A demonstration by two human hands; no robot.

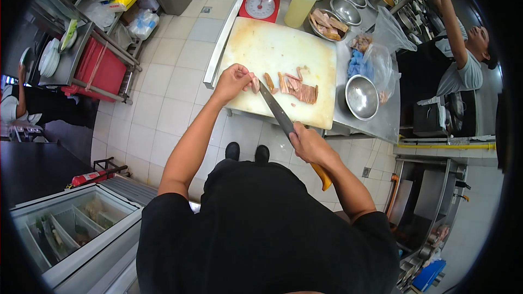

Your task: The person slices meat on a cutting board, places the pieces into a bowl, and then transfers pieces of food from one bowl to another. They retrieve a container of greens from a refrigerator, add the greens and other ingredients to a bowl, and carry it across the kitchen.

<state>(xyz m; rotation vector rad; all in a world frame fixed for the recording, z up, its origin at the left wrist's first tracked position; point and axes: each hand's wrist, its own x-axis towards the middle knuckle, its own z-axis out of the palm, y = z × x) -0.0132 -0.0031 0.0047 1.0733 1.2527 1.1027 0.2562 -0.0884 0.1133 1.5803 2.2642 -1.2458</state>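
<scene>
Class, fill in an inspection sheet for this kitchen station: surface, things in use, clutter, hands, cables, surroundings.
Surface: white cutting board on a steel counter.
Job's things: knife, blade tip at the meat piece; cut strips lie beside it on the board.
Clutter: red scale, squeeze bottle, empty bowl, bowl of meat, plastic bags.
Hands: left hand presses on the meat piece; right hand grips the knife's orange handle.
Cables: nothing seen.
Surroundings: tiled floor, chest freezer, fire extinguisher on the floor, a co-worker reaching up at the right.
</scene>
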